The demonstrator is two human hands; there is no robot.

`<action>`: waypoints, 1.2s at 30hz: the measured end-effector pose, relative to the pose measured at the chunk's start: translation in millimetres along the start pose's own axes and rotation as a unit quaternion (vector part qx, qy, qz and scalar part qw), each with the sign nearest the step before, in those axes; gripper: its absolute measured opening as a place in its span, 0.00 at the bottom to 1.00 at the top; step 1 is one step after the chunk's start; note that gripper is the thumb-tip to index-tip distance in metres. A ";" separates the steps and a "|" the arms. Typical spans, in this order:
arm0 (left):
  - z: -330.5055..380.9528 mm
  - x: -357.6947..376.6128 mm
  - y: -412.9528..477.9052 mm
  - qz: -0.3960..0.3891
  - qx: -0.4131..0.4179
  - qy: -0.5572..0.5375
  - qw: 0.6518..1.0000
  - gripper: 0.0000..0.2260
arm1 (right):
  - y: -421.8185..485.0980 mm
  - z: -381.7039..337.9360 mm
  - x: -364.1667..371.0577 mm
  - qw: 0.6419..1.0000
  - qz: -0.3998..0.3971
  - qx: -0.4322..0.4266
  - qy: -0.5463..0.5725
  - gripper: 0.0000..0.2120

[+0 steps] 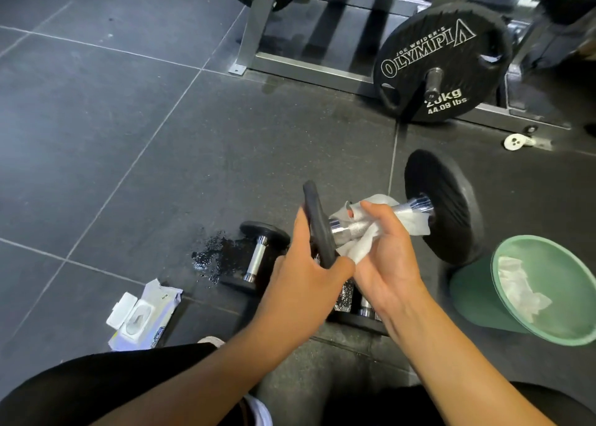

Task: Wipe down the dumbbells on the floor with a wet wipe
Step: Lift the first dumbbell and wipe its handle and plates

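Left hand [306,274] gripping dumbbell [448,206], right hand [387,258] clasping wet wipe [362,250] round its handle

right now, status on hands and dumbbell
Left hand grips dumbbell by near plate. Right hand holds wipe round the handle. Nothing blocking; second dumbbell on floor beneath.

Left hand [306,277] grips the near plate of the big dumbbell [446,206] by its rim, thumb hooked over the edge. Right hand [383,258] curls a white wet wipe [361,245] round the chrome handle, just beside that thumb. Left of the left hand, a small dumbbell [256,258] lies on the floor [96,135] by a wet patch [209,258], an open wipes pack [142,312] further left. Right of the right hand, a green bin [467,296] holds crumpled wipes [519,290].
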State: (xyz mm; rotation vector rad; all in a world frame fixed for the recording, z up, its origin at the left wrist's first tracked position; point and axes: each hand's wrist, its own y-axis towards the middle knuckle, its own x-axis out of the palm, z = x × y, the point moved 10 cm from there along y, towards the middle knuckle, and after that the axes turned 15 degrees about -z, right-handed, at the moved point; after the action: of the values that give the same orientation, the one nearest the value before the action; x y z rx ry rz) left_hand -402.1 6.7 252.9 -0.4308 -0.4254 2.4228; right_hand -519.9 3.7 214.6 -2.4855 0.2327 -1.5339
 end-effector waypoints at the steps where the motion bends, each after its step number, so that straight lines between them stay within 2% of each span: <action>1: -0.3 -0.3 3.3 -0.005 0.002 0.000 1.000 0.32 | -0.5 -1.3 -0.3 1.000 0.004 -0.008 0.004 0.04; 4: -3.7 -8.2 13.5 -0.020 -0.011 -0.049 0.999 0.15 | -1.2 -2.4 -6.5 1.000 0.023 -0.019 -0.006 0.03; 6: -9.9 -10.6 17.0 -0.049 -0.072 -0.124 0.989 0.08 | -0.6 2.3 -9.9 1.000 0.016 0.000 -0.010 0.12; 8: -15.0 -8.5 17.3 -0.107 -0.152 -0.167 0.968 0.15 | -1.7 8.2 -11.1 0.999 0.001 0.033 -0.031 0.21; 11: -25.8 -11.3 12.9 -0.195 -0.246 -0.196 0.929 0.27 | -5.4 19.0 -5.7 0.995 -0.030 0.079 -0.044 0.23; 14: -34.6 -15.4 13.9 -0.261 -0.279 -0.214 0.899 0.37 | -8.3 24.8 1.8 0.994 -0.045 0.098 -0.022 0.25; 17: -41.0 -14.0 18.4 -0.293 -0.275 -0.217 0.890 0.47 | -7.8 23.5 6.7 0.995 -0.045 0.088 -0.023 0.20; 19: -39.9 -14.3 21.0 -0.284 -0.250 -0.212 0.901 0.47 | -6.0 22.4 6.1 0.996 -0.036 0.076 -0.027 0.16; 22: -37.7 -15.6 21.2 -0.251 -0.203 -0.217 0.921 0.43 | -4.1 24.2 4.4 0.996 -0.026 0.085 -0.022 0.23; 24: -41.9 -13.6 20.1 -0.226 -0.193 -0.254 0.920 0.44 | -3.4 22.4 2.9 0.996 -0.018 0.084 -0.026 0.27; 26: -42.6 -0.2 18.6 -0.236 -0.189 -0.319 0.898 0.45 | -3.0 15.6 5.8 0.997 -0.020 0.064 -0.038 0.16; 28: -40.7 17.5 18.2 -0.256 -0.181 -0.406 0.858 0.49 | -3.7 9.6 10.7 0.998 -0.024 0.043 -0.043 0.05; 30: -40.1 30.1 20.2 -0.257 -0.172 -0.483 0.819 0.53 | -3.2 8.4 15.4 0.998 -0.036 0.035 -0.035 0.04; 31: -40.9 33.2 21.4 -0.249 -0.172 -0.502 0.810 0.52 | -2.2 8.8 13.9 0.998 -0.037 0.036 -0.036 0.05; 32: -39.1 35.0 21.1 -0.241 -0.172 -0.507 0.810 0.49 | -1.7 8.3 12.6 0.998 -0.039 0.037 -0.039 0.06; 34: -38.1 35.0 22.3 -0.216 -0.150 -0.488 0.832 0.43 | -1.2 6.7 12.1 0.997 -0.045 0.039 -0.048 0.12; 36: -32.3 30.8 27.6 -0.172 -0.071 -0.450 0.873 0.42 | -1.9 3.0 16.6 0.996 -0.051 0.042 -0.054 0.13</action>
State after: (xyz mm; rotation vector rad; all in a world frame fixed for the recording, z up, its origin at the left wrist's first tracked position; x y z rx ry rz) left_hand -426.7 11.9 206.9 0.7166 -0.9761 2.1024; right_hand -509.7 1.8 228.1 -2.5400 0.0231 -1.4105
